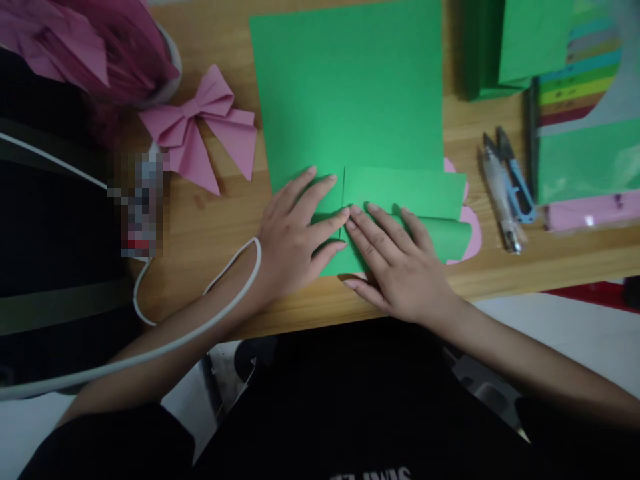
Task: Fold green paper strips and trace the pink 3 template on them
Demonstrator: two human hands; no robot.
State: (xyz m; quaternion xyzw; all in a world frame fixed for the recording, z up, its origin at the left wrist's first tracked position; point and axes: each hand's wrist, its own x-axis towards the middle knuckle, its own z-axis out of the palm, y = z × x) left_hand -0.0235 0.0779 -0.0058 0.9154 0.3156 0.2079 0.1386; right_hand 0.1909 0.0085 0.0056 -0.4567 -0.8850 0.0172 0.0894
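The green paper sheet lies flat on the wooden table, its near edge folded up. Left hand and right hand, fingers spread, press the fold. Beside the sheet, a container holds pink paper.

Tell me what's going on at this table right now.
A person presses both hands flat on a large green paper sheet on the wooden table, its near edge folded up. The left hand and right hand meet at a pencil line. A pink folded paper bow lies left; blue thread snips lie right.
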